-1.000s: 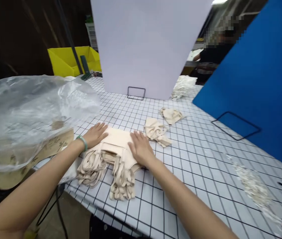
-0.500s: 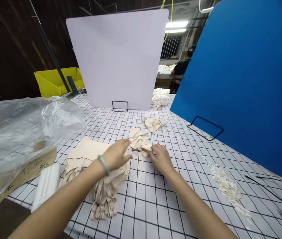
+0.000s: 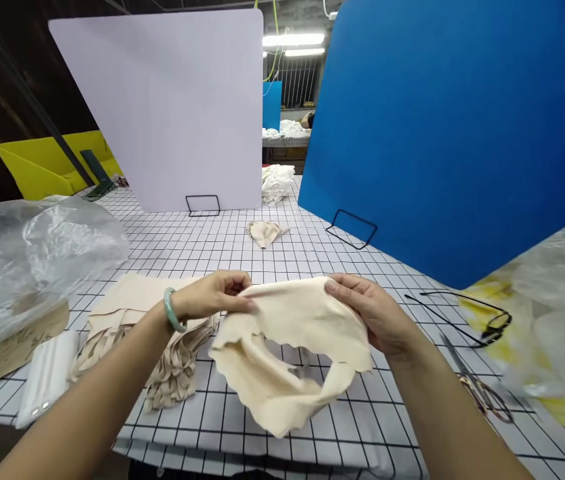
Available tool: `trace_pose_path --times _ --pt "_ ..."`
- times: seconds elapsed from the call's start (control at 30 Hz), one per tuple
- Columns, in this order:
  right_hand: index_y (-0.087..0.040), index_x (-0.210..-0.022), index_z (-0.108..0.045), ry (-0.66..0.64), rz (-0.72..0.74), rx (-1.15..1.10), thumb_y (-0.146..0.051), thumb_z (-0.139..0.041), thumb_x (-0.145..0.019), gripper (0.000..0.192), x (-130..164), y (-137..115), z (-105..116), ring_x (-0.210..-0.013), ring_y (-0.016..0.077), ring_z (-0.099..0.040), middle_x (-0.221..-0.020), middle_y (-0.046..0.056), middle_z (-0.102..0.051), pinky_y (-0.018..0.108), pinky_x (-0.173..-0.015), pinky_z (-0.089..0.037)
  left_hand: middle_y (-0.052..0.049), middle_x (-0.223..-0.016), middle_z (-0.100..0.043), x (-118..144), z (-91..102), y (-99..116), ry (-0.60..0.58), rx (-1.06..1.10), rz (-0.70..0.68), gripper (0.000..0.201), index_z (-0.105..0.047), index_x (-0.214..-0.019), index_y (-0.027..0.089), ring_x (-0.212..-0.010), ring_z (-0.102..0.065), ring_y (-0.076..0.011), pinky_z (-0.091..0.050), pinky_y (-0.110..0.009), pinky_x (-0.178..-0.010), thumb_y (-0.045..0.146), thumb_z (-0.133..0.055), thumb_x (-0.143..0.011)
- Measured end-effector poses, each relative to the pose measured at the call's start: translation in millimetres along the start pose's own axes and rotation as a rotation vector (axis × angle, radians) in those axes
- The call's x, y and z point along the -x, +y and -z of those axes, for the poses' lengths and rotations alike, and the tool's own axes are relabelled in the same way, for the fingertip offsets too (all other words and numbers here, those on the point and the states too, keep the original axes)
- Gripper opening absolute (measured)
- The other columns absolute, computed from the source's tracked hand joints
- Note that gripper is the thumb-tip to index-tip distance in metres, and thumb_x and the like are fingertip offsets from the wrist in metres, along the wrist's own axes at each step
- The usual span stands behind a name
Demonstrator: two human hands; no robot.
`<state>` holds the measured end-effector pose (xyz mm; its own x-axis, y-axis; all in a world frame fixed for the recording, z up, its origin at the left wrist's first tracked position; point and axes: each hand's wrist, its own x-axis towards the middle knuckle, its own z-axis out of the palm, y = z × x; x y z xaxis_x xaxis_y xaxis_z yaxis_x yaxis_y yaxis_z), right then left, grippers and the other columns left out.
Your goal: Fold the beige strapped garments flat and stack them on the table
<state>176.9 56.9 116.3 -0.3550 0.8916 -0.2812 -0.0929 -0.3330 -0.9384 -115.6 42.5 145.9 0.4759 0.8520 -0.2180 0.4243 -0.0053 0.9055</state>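
Both hands up over the counter's near edge, holding one cream cloth piece between them. My left hand pinches its top edge at one corner, my right hand is closed on the opposite corner — the cloth hangs clear of the counter, sagging into loops with a hole through the middle. Soft, limp, light, my guess; no stiffness at all, matte woven look, wavy cut edges. It should not slip much; best held by the top hem at both corners, as now, else it folds on itself.

Just left, touching my left wrist area, a flat stack of same-coloured pieces with straps spilling toward the near edge. Further left — a crinkly clear plastic bag and a white ribbed block. Scissors lie toward the right edge. A small crumpled piece sits mid-counter, before the white board and blue board.
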Motion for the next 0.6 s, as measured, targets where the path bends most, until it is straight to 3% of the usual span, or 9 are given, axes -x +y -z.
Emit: trace_pose_path --times 0.1,0.17,0.27,0.37,0.53,0.6 --pt "-0.02 -0.096 -0.067 0.126 -0.061 -0.034 -0.036 -0.08 -0.072 0.032 -19 30 2 -0.061 0.0127 -0.061 -0.076 0.001 -0.068 0.023 -0.051 -0.049 -0.006 -0.097 -0.066 5 -11.7 -17 0.455 -0.347 0.057 0.009 -0.062 -0.093 0.02 -0.092 -0.062 -0.0212 -0.053 -0.038 -0.084 0.022 -0.057 -0.087" --pt "-0.021 -0.104 -0.064 0.183 -0.123 -0.092 -0.025 -0.076 -0.073 0.033 -27 56 5 -0.061 0.012 -0.061 -0.075 0.0 -0.068 0.023 -0.055 -0.053 -0.008 -0.106 -0.066 5 -35.1 -35 0.63 -0.468 0.045 0.018 -0.063 -0.099 0.02 -0.105 -0.061 -0.0233 -0.05 -0.043 -0.097 0.015 -0.051 -0.087" --pt "-0.021 -0.112 -0.06 0.138 -0.167 -0.21 -0.02 -0.073 -0.076 0.038 -22 79 8 -0.069 0.0128 -0.065 -0.083 0.001 -0.069 0.027 -0.064 -0.058 -0.009 -0.11 -0.067 1 -79.1 -57 0.499 -0.419 -0.054 0.02 -0.064 -0.102 0.02 -0.11 -0.06 -0.0236 -0.048 -0.043 -0.102 0.017 -0.051 -0.088" --pt "-0.024 -0.114 -0.062 0.024 -0.062 -0.282 -0.023 -0.074 -0.078 0.038 -4 66 -1 -0.076 0.0123 -0.066 -0.092 0.001 -0.07 0.025 -0.066 -0.058 -0.011 -0.108 -0.069 -9 -106.8 -58 0.34 -0.3 -0.133 0.019 -0.068 -0.096 0.018 -0.109 -0.061 -0.0258 -0.047 -0.045 -0.102 0.027 -0.051 -0.091" --pt "-0.027 -0.117 -0.065 -0.158 0.255 -0.277 -0.032 -0.068 -0.086 0.032 23 17 -23 -0.097 0.0165 -0.067 -0.121 0.004 -0.067 0.031 -0.081 -0.059 -0.014 -0.098 -0.072 -13 -105.1 -30 -0.039 0.31 -0.077 0.057 -0.071 -0.09 0.012 -0.098 -0.067 -0.0267 -0.051 -0.042 -0.091 0.058 -0.039 -0.097" --pt "-0.028 -0.12 -0.064 -0.139 0.341 -0.252 -0.033 -0.065 -0.089 0.031 28 14 -26 -0.106 0.0182 -0.065 -0.126 0.004 -0.065 0.035 -0.092 -0.055 -0.015 -0.101 -0.072 -5 -102.8 -19 -0.025 0.543 -0.075 0.054 -0.071 -0.1 0.01 -0.095 -0.068 -0.0245 -0.052 -0.039 -0.09 0.058 -0.046 -0.095"
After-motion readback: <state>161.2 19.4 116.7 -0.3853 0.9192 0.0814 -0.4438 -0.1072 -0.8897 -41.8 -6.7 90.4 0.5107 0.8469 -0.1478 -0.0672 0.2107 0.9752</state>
